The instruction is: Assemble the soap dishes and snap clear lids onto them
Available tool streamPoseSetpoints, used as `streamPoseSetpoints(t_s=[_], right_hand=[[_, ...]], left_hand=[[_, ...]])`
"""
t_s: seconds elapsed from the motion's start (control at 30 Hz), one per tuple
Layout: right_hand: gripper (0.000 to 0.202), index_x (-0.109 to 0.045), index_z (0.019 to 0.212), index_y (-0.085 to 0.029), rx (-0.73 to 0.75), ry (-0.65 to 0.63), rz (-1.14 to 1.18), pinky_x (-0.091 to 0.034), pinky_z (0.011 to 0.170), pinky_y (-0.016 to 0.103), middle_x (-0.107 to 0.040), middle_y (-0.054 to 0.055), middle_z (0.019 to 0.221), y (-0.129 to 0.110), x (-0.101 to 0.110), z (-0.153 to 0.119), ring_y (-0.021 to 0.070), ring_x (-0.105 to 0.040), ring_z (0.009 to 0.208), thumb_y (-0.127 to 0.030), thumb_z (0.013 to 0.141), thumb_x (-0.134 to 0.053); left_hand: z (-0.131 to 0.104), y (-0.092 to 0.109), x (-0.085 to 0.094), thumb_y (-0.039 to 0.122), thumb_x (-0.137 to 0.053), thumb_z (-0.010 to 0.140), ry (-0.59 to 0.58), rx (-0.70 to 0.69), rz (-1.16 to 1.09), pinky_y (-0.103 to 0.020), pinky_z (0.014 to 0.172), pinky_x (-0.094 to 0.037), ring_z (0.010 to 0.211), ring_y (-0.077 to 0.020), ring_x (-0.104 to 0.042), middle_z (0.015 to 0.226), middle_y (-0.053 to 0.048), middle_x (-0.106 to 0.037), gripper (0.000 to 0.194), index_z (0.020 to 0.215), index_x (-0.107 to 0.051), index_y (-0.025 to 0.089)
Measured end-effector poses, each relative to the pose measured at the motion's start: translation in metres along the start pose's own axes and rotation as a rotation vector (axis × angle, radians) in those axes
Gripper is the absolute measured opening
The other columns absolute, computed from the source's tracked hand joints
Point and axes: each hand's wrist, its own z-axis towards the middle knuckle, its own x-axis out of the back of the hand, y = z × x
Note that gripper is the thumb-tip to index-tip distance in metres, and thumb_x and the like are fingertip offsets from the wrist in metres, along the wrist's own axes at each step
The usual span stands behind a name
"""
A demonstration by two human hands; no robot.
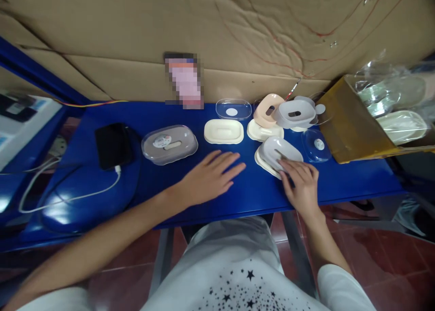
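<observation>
My left hand (212, 177) hovers over or rests on the blue table with its fingers spread and nothing in it. My right hand (301, 182) has its fingers on the near side of a light grey oval piece (280, 148), which lies tilted over a cream base (267, 165). A separate cream base (224, 132) lies beyond my left hand. To its right, a peach piece (268, 110) and another grey piece (297, 113) lean over more cream bases. Left of my left hand is a grey piece under a clear lid (170, 144).
Clear lids (234, 109) with round stickers lie at the back and right. An open cardboard box (356, 120) of wrapped pieces stands at the right. A black device (113, 145) with a white cable lies left. A blurred-out phone-like object (186, 80) leans at the back.
</observation>
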Motion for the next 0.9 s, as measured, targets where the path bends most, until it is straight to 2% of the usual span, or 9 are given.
streamPoseSetpoints(t_s=[0.07,0.17,0.33,0.47,0.57,0.63,0.73,0.8,0.9], right_hand=[[0.042,-0.063,0.151,-0.031,0.021,-0.035,0.006,-0.039,0.117,0.057,-0.078,0.008,0.138,-0.013,-0.001,-0.008,0.0320,-0.072,0.125,-0.026,0.109,-0.060],[0.051,-0.055,0.160,-0.035,0.067,-0.114,0.056,-0.040,0.118,0.061,-0.075,0.009,0.144,-0.023,-0.004,-0.010,0.0335,-0.069,0.131,-0.026,0.110,-0.060],[0.050,-0.056,0.160,-0.037,0.300,-0.251,0.276,-0.041,0.128,0.059,-0.073,0.004,0.147,-0.028,-0.012,0.014,0.0266,-0.064,0.143,-0.022,0.112,-0.054],[0.046,-0.063,0.154,-0.033,0.434,-0.314,0.359,-0.040,0.133,0.056,-0.071,0.003,0.151,-0.029,-0.014,0.046,0.0234,-0.059,0.150,-0.018,0.113,-0.051],[0.049,-0.061,0.156,-0.032,0.403,-0.223,0.358,-0.047,0.128,0.055,-0.074,0.004,0.147,-0.019,-0.008,0.050,0.0237,-0.064,0.145,-0.016,0.111,-0.054],[0.052,-0.059,0.158,-0.034,0.318,-0.154,0.309,-0.048,0.127,0.058,-0.074,0.005,0.146,-0.006,-0.001,0.040,0.0261,-0.066,0.141,-0.016,0.109,-0.057],[0.047,-0.063,0.152,-0.034,0.141,-0.074,0.218,-0.046,0.126,0.067,-0.074,0.008,0.144,0.012,0.005,0.017,0.0326,-0.065,0.142,-0.022,0.107,-0.064],[0.044,-0.066,0.149,-0.033,0.070,-0.079,0.225,-0.046,0.124,0.070,-0.070,0.011,0.150,0.017,0.005,0.005,0.0368,-0.058,0.149,-0.029,0.105,-0.069],[0.049,-0.061,0.154,-0.031,0.091,-0.193,0.329,-0.052,0.122,0.067,-0.067,0.012,0.155,0.011,0.001,0.003,0.0360,-0.053,0.155,-0.032,0.106,-0.069]], left_hand=[[0.010,0.013,-0.017,0.021,-0.060,0.107,-0.028,-0.122,0.023,-0.056,0.129,-0.040,0.154,-0.0353,-0.053,0.171,-0.016,-0.048,0.057,0.163,-0.050,0.026],[0.018,0.015,-0.028,0.026,-0.059,0.109,0.021,-0.131,0.011,-0.058,0.126,-0.043,0.154,-0.0389,-0.052,0.172,-0.021,-0.046,0.057,0.165,-0.047,0.022],[0.014,-0.005,-0.020,0.039,-0.073,0.103,0.074,-0.051,-0.056,-0.063,0.126,-0.043,0.159,-0.0438,-0.043,0.175,-0.023,-0.038,0.067,0.163,-0.047,0.023],[0.003,-0.021,-0.016,0.046,-0.076,0.100,0.074,0.011,-0.168,-0.062,0.125,-0.046,0.158,-0.0415,-0.046,0.172,-0.020,-0.042,0.066,0.158,-0.051,0.026],[-0.002,-0.026,-0.017,0.042,-0.071,0.104,0.162,0.063,-0.212,-0.063,0.128,-0.044,0.163,-0.0408,-0.039,0.176,-0.020,-0.035,0.064,0.161,-0.047,0.026],[-0.003,-0.026,-0.017,0.041,-0.067,0.107,0.198,0.077,-0.210,-0.062,0.129,-0.043,0.165,-0.0394,-0.035,0.178,-0.019,-0.030,0.063,0.164,-0.043,0.027],[-0.003,-0.021,-0.016,0.038,-0.063,0.110,0.180,0.064,-0.200,-0.060,0.128,-0.045,0.163,-0.0379,-0.040,0.177,-0.020,-0.033,0.060,0.165,-0.041,0.027],[-0.004,-0.016,-0.015,0.035,-0.061,0.110,0.152,0.043,-0.204,-0.061,0.126,-0.047,0.160,-0.0384,-0.044,0.176,-0.020,-0.034,0.059,0.165,-0.042,0.027],[-0.004,-0.009,-0.016,0.036,-0.064,0.109,0.124,0.019,-0.221,-0.063,0.125,-0.047,0.160,-0.0393,-0.044,0.178,-0.019,-0.033,0.061,0.165,-0.042,0.029]])
